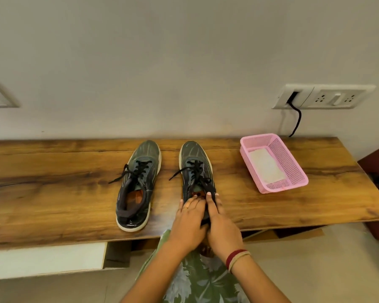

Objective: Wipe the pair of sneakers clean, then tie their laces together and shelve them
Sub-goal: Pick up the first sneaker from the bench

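Two dark sneakers stand side by side on the wooden tabletop (53, 182), toes toward the wall and heels toward the person, which puts the heel ends within easy reach. The left sneaker (138, 182) sits alone, its black laces (120, 177) untied and trailing over the wood. Both hands are on the heel of the right sneaker (195, 162), which rests flat on the tabletop.

The left hand (188, 217) wraps the inner side of the heel with its fingers curved across the back. The right hand (221, 221) clasps the outer side, its fingertips (209, 194) reaching up to the collar. The thumbs are hidden, so I cannot tell how tight either hold is. A two-handed grip at the heel suggests the shoe is being steadied or about to be lifted or turned, probably for wiping.

A pink mesh basket (293, 167) stands well apart to the right. A white cloth (265, 165) lies flat inside it, and neither hand is touching it, so the wiping looks not yet under way on this shoe. The laces of the two sneakers are not tied together, and shelving is still to come.
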The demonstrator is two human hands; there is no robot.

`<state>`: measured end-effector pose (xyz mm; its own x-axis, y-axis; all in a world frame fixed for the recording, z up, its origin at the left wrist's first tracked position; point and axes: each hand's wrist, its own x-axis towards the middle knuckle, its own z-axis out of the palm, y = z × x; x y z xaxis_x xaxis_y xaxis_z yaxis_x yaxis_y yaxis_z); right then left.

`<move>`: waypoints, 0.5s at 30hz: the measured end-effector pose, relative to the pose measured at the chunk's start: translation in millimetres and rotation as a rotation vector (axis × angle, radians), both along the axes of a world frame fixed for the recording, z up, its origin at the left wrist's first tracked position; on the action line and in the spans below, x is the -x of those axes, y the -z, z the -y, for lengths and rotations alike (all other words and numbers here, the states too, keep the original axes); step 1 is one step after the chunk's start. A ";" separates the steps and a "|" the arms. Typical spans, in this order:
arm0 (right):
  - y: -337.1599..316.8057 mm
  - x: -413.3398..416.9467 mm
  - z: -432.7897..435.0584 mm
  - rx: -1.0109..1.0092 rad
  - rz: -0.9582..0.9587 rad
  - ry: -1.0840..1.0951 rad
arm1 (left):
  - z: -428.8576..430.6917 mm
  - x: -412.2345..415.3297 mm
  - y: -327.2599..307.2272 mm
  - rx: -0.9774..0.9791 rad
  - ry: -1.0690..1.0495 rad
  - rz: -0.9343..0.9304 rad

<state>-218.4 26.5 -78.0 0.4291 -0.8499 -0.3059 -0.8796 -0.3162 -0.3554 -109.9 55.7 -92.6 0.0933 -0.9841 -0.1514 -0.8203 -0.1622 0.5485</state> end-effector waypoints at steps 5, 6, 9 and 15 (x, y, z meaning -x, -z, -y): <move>-8.6 29.6 34.1 -0.267 0.487 0.022 | 1.3 1.1 -0.1 0.051 -0.031 -0.007; -14.9 38.4 46.6 -0.244 0.555 0.079 | 1.6 1.2 1.2 0.049 -0.029 -0.006; -31.4 65.8 98.3 0.016 0.640 0.245 | 2.3 1.6 5.4 0.050 -0.031 -0.028; -17.4 114.3 199.4 0.134 0.421 0.500 | 2.7 4.7 5.8 0.063 -0.069 0.019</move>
